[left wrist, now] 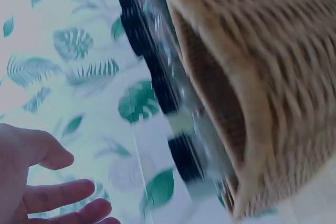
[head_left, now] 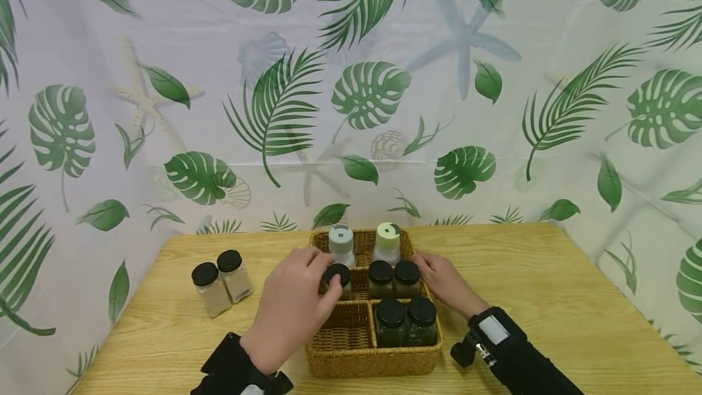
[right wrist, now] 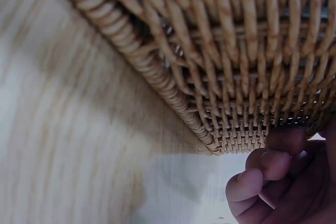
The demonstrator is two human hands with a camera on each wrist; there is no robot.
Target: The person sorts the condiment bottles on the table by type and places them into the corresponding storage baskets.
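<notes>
A wicker basket [head_left: 373,363] with several compartments stands on the table. My left hand [head_left: 293,306] hovers over its left side, thumb and fingers spread around a black-lidded jar [head_left: 337,273] in the middle row. In the left wrist view the left hand [left wrist: 52,182] shows a gap between thumb and fingers, with nothing in it. At the basket's right side, my right hand [head_left: 446,282] grips the rim toward the back. Curled fingers of the right hand [right wrist: 283,182] lie against the woven wall [right wrist: 236,66] in the right wrist view.
Two black-lidded jars [head_left: 211,297] stand on the table left of the basket. Two white bottles [head_left: 341,245] occupy the back compartment. More black-lidded jars [head_left: 390,322] fill the middle right and front right. The front left compartment [head_left: 342,337] shows bare weave. A leaf-print cloth [head_left: 384,181] hangs behind.
</notes>
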